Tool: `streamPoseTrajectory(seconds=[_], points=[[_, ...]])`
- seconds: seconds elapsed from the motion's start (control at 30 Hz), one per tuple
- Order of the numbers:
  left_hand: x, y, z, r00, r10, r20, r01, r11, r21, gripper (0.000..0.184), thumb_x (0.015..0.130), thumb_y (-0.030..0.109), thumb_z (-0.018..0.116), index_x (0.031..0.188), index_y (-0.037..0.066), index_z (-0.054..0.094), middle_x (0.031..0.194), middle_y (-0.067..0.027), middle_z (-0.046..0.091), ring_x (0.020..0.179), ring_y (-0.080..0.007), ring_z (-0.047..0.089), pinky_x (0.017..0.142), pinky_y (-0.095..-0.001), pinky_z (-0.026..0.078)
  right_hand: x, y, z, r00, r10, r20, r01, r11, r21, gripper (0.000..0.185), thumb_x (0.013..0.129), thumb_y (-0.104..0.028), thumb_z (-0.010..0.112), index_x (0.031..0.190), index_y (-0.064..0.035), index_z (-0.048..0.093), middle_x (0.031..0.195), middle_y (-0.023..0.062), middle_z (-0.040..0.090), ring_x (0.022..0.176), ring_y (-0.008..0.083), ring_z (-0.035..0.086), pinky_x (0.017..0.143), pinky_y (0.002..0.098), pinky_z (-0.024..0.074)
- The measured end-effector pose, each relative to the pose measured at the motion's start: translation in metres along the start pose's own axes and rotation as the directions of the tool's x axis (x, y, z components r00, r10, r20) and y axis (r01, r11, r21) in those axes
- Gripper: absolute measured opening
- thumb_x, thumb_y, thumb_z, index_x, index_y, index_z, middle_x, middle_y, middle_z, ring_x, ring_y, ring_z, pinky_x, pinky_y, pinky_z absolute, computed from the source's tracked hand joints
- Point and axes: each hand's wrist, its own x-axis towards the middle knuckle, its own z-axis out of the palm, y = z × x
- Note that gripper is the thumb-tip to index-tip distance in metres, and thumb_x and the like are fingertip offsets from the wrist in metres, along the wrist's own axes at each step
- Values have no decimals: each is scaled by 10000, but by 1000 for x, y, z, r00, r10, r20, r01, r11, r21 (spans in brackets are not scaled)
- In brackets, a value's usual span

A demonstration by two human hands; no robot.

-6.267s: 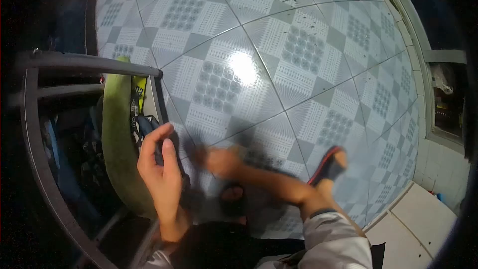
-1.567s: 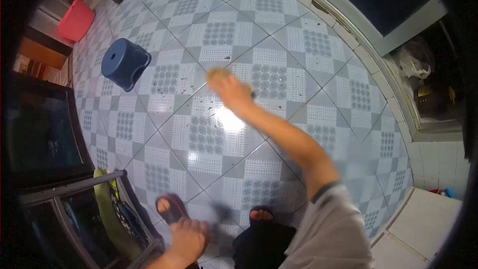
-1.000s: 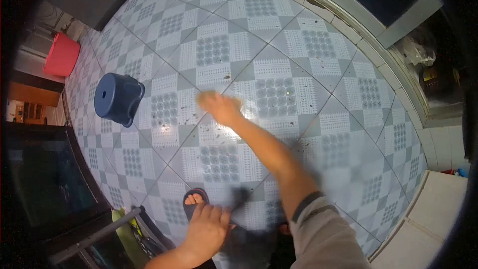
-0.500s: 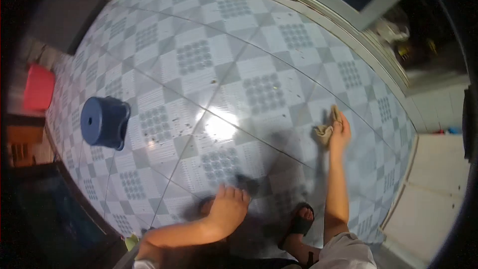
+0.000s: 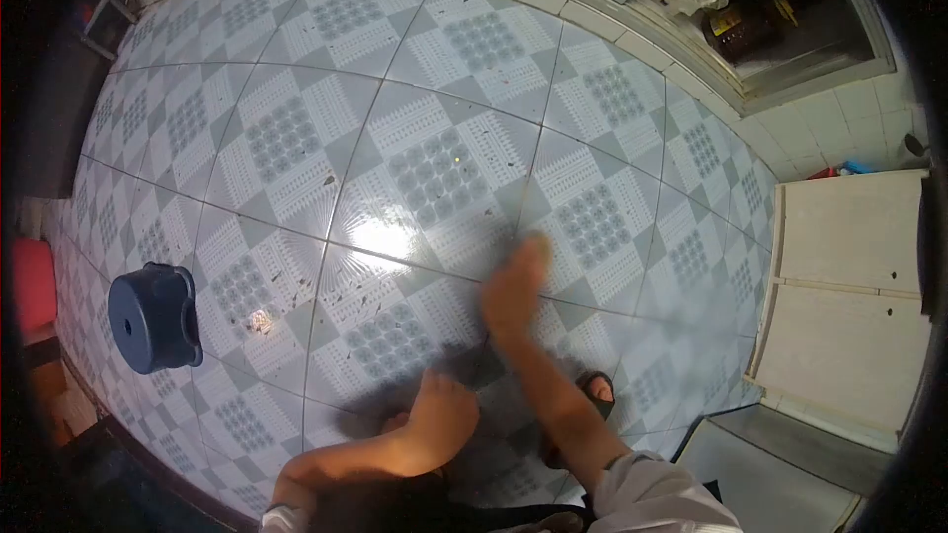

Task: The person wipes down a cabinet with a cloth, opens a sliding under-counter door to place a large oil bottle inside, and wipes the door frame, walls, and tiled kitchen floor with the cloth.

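My right hand (image 5: 515,291) is low over the patterned tile floor (image 5: 444,237), blurred by motion, closed round a tan cloth (image 5: 534,249) that shows only as a smear at its fingertips. Dark specks lie scattered on the tiles to the left of it. My left hand (image 5: 444,417) hangs near my knee at the bottom centre, its fingers bent down; what they touch, if anything, is hidden.
On the left stand a blue stool (image 5: 148,321) and a pink basin (image 5: 35,283). A white cabinet (image 5: 844,306) is at the right. Along the top run a tiled ledge and a door frame (image 5: 810,89). My sandalled foot (image 5: 598,390) is beside my right forearm.
My right hand has swept left across the floor from the right side with the cloth. The view has turned to the right, bringing in more of the white cabinet. My left hand stays near my knee.
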Motion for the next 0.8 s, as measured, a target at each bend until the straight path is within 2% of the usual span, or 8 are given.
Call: streamPoseTrajectory(seconds=[0.23, 0.37, 0.4, 0.43, 0.5, 0.53, 0.63, 0.8], points=[[-10, -8, 3, 995, -74, -67, 73, 997, -18, 225, 803, 215, 556, 914, 62, 678, 893, -100, 642, 902, -264, 571, 770, -399, 409, 119, -159, 73, 943, -1, 333, -253, 648, 718, 489, 868, -98, 580, 1341, -78, 460, 1271, 179, 450, 1184, 314, 456, 1020, 377, 365], [-15, -13, 0, 987, -133, 90, 145, 978, -152, 296, 804, 200, 549, 1028, 23, 624, 1028, -157, 627, 1036, -326, 570, 962, -526, 384, 138, -87, -43, 921, -160, 355, -381, -177, 908, 417, 875, -121, 559, 1279, -40, 495, 1229, 141, 491, 1074, 260, 522, 922, 413, 439], [-15, -13, 4, 989, -134, 59, 142, 978, -155, 292, 796, 199, 552, 1019, 23, 622, 1020, -153, 624, 1018, -324, 573, 949, -517, 393, 146, -62, -86, 971, -167, 173, -48, 569, 821, 429, 914, -167, 517, 1321, -55, 440, 1243, 136, 480, 1006, 247, 573, 888, 395, 473], [-16, -12, 7, 990, -136, 28, 139, 977, -161, 288, 789, 198, 554, 1009, 23, 619, 1011, -149, 621, 1001, -322, 575, 935, -508, 403, 139, 0, -78, 994, -114, -6, 98, 829, 551, 407, 931, -187, 491, 1308, -44, 435, 1242, 149, 473, 951, 241, 602, 851, 387, 497], [-19, -12, 10, 991, -106, -84, 96, 988, -121, 248, 785, 194, 551, 964, 42, 634, 962, -126, 623, 939, -291, 576, 853, -458, 410, 121, 60, -117, 947, 278, 162, -299, 576, 761, 397, 889, -133, 498, 1266, -9, 486, 1247, 166, 468, 1120, 270, 508, 942, 409, 428], [-21, -13, 11, 981, -71, -183, 58, 996, -71, 214, 782, 189, 547, 919, 60, 649, 912, -103, 624, 877, -260, 577, 771, -408, 416, 108, 133, -110, 981, 194, -17, -173, 910, 377, 405, 856, -83, 496, 1251, 5, 487, 1199, 178, 485, 1120, 304, 489, 956, 407, 403], [-23, -18, 19, 980, -102, -172, 69, 979, -191, 248, 776, 180, 544, 961, 29, 612, 943, -138, 609, 916, -313, 576, 864, -487, 434, 31, 360, -64, 954, 274, 121, -225, 921, -318, 483, 802, -26, 495, 1279, 35, 457, 1128, 214, 511, 1048, 364, 487, 961, 439, 374], [-36, -27, 19, 966, -235, -112, 206, 954, -220, 243, 777, 164, 539, 967, 27, 605, 908, -135, 611, 912, -312, 578, 871, -482, 439, 39, 128, -34, 987, 141, 76, -129, 981, -147, 656, 827, -158, 459, 1411, 64, 262, 1484, 269, 221, 1390, 379, 192, 1142, 457, 97]])
